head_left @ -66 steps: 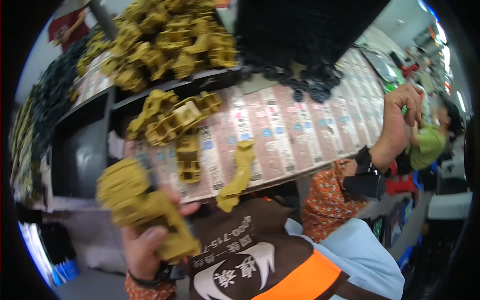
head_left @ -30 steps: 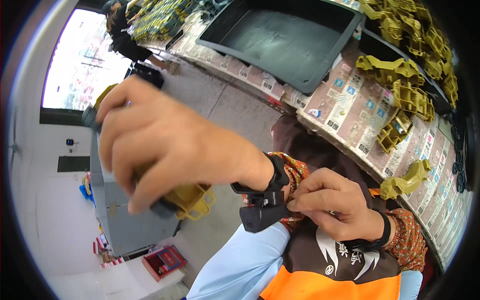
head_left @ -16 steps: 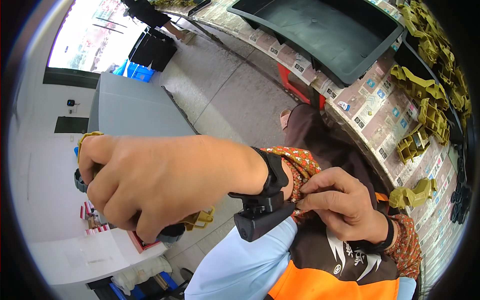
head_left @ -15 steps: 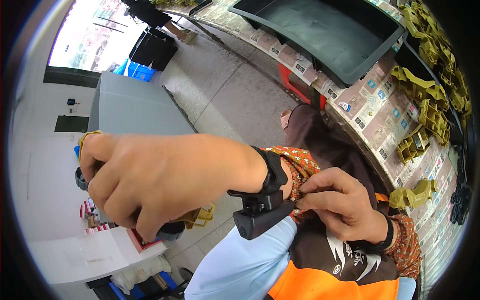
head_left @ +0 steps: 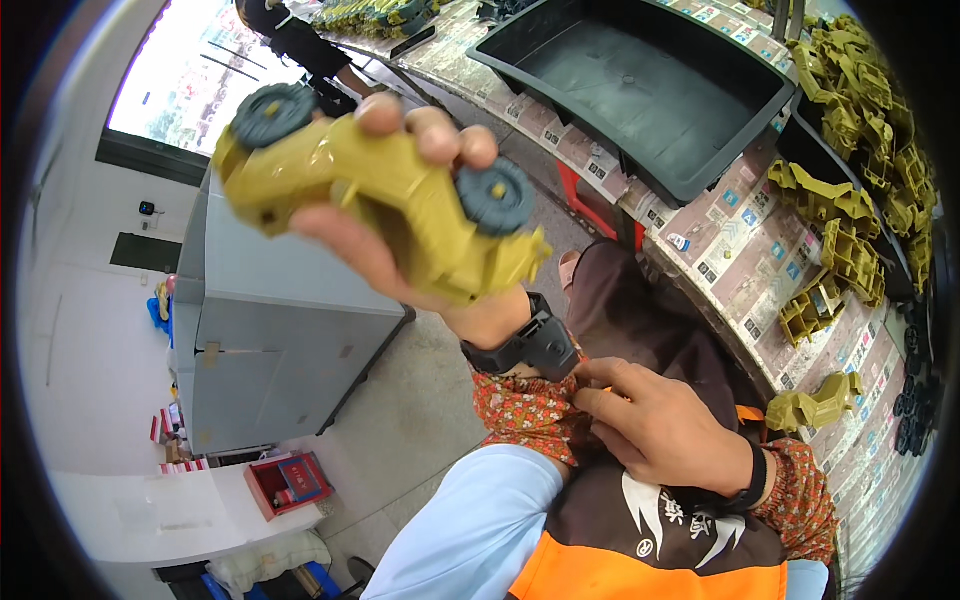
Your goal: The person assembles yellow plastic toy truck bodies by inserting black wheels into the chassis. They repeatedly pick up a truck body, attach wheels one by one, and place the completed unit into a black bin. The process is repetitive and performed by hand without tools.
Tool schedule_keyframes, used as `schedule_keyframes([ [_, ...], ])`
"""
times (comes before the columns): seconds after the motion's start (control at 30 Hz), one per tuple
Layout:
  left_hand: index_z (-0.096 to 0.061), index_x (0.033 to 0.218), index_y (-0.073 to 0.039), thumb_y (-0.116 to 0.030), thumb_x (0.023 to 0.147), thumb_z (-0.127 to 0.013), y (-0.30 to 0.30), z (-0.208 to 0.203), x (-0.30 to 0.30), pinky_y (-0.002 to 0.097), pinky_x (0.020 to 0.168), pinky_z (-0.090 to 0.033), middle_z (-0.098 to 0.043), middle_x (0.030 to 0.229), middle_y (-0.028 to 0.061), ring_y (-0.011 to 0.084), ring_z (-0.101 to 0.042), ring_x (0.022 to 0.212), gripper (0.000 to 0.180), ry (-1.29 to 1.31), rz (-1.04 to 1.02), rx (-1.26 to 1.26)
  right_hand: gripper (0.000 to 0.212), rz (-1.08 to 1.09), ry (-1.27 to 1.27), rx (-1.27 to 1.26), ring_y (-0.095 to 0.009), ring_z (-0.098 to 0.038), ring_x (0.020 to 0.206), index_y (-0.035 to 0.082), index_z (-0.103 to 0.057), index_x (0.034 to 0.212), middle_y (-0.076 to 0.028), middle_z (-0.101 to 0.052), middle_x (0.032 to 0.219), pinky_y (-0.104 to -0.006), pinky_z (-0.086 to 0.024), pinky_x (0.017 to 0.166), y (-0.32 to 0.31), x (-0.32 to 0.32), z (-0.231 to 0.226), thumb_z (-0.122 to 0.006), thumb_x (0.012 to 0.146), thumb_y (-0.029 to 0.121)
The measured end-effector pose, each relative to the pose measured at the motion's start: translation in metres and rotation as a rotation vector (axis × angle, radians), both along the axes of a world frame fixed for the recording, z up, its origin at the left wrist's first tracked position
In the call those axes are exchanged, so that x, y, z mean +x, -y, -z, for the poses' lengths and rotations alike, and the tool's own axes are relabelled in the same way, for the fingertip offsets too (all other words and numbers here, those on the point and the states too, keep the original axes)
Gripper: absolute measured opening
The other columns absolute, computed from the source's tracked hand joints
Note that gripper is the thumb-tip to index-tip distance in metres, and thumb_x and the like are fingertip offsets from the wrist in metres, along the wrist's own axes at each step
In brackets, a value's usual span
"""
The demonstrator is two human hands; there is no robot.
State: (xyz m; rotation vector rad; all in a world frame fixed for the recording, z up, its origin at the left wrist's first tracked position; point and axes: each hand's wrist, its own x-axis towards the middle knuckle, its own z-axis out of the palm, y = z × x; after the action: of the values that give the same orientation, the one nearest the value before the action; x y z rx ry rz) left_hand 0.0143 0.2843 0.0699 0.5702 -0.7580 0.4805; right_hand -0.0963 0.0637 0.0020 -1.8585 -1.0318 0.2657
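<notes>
A toy car body (head_left: 340, 185) in olive yellow, with dark grey wheels, is raised on the left. My left hand (head_left: 440, 145) wraps round it, fingers over its far side and thumb along the near side. A black strapped device (head_left: 545, 345) sits on my left wrist, above a flowered cuff (head_left: 525, 405). My right hand (head_left: 670, 425) reaches across to that wrist, thumb and forefinger pinched at the cuff's edge beside the device. A black band (head_left: 757, 475) circles my right wrist.
On the right, a patterned table (head_left: 735, 290) bears a black tray (head_left: 640, 95), piled olive toy bodies (head_left: 870, 130), and a single body (head_left: 815, 402) near its edge. A grey cabinet (head_left: 280, 340) stands left. A red box (head_left: 290, 485) rests on a white counter. Another person (head_left: 300, 45) is at far left.
My left hand has turned over and risen, bringing the toy car into plain sight. The wrist device turned with it. My right hand stays at the cuff, shifted slightly left.
</notes>
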Motion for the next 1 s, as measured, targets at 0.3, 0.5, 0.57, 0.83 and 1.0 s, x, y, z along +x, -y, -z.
schedule_keyframes([
  [0.3,-0.048,0.130,-0.004,-0.030,0.099,-0.072,0.034,0.015,0.023,0.0352,0.078,-0.060,-0.066,0.110,0.0142,0.0219,-0.070,0.089,0.047,-0.344,-0.913,0.317,0.044,0.343,-0.632,0.377,-0.012,-0.066,0.093,0.003,-0.054,0.131,-0.007,-0.064,0.108,-0.0269,-0.054,0.077,-0.001,0.006,0.007,-0.074,0.092,0.005],
  [0.5,-0.050,0.136,-0.007,-0.023,0.084,-0.083,0.055,0.027,0.036,0.0393,0.085,-0.052,-0.061,0.109,0.0117,0.0282,-0.064,0.100,0.064,-0.058,-1.348,0.720,0.044,0.316,-0.962,0.588,-0.009,-0.064,0.094,0.003,-0.051,0.138,-0.002,-0.065,0.110,-0.0245,-0.055,0.080,-0.007,0.017,0.016,-0.069,0.098,0.004],
  [0.57,-0.052,0.136,-0.009,-0.019,0.077,-0.084,0.063,0.025,0.035,0.0419,0.083,-0.052,-0.061,0.107,0.0114,0.0316,-0.064,0.099,0.068,0.027,-1.419,0.851,0.042,0.315,-1.003,0.561,-0.009,-0.064,0.093,0.003,-0.052,0.138,-0.002,-0.065,0.110,-0.0253,-0.056,0.081,-0.004,0.022,0.016,-0.068,0.099,0.006],
  [0.83,-0.054,0.132,-0.013,-0.018,0.078,-0.083,0.087,0.029,0.033,0.0437,0.079,-0.052,-0.063,0.107,0.0110,0.0328,-0.065,0.095,0.061,0.048,-1.370,1.092,0.036,0.271,-1.237,0.658,-0.011,-0.064,0.093,0.006,-0.054,0.137,-0.002,-0.066,0.113,-0.0278,-0.054,0.087,0.001,0.029,0.037,-0.062,0.103,0.012],
  [1.0,-0.055,0.127,-0.014,-0.022,0.083,-0.083,0.090,0.040,0.040,0.0455,0.076,-0.053,-0.066,0.106,0.0109,0.0347,-0.067,0.095,0.052,-0.140,-1.302,1.234,0.035,0.263,-1.232,0.722,-0.010,-0.063,0.098,0.005,-0.054,0.137,-0.002,-0.066,0.116,-0.0288,-0.052,0.086,-0.002,0.029,0.042,-0.061,0.103,0.012],
])
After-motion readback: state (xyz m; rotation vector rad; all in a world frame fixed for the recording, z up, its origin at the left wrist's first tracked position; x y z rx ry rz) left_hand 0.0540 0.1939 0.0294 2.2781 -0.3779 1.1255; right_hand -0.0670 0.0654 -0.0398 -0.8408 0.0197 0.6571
